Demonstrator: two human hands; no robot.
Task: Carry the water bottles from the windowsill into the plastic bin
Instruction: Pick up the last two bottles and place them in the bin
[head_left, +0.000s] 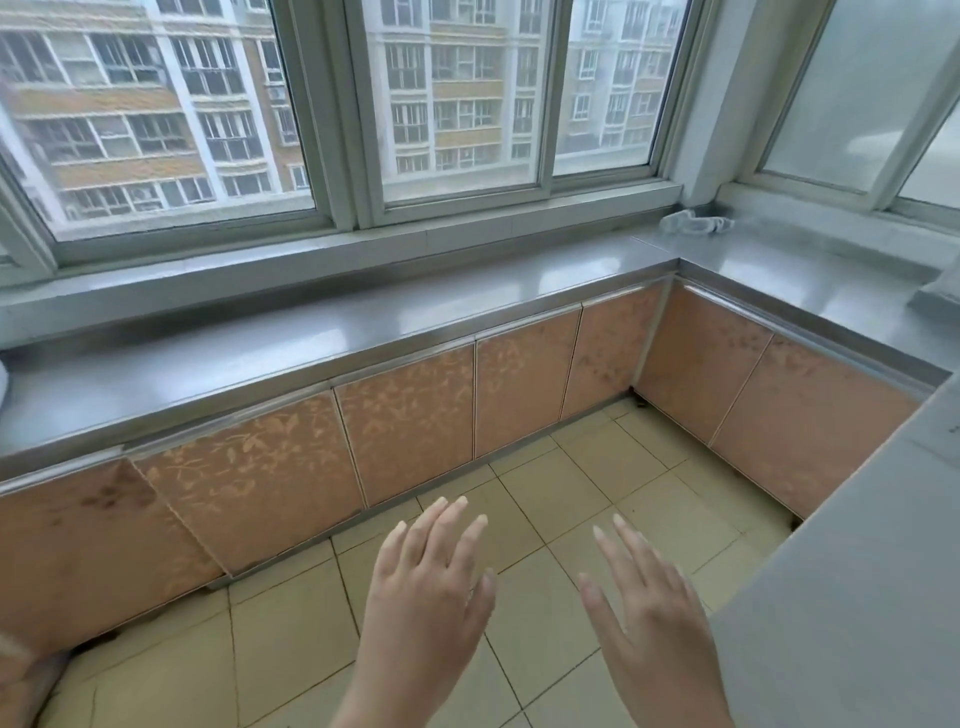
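both hands hover palm-down over the tiled floor (597, 483), holding nothing: left hand (423, 587) and right hand (649, 618) each with a wide grip, fingers straight and spread. a clear plastic water bottle (696, 223) lies on its side in the far right corner of the steel windowsill (311, 332), well apart from the hands.

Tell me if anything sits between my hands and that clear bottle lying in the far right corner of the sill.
Nothing visible does. Both the left hand and right hand are open over the floor, and the steel sill leading to the bottle looks bare.
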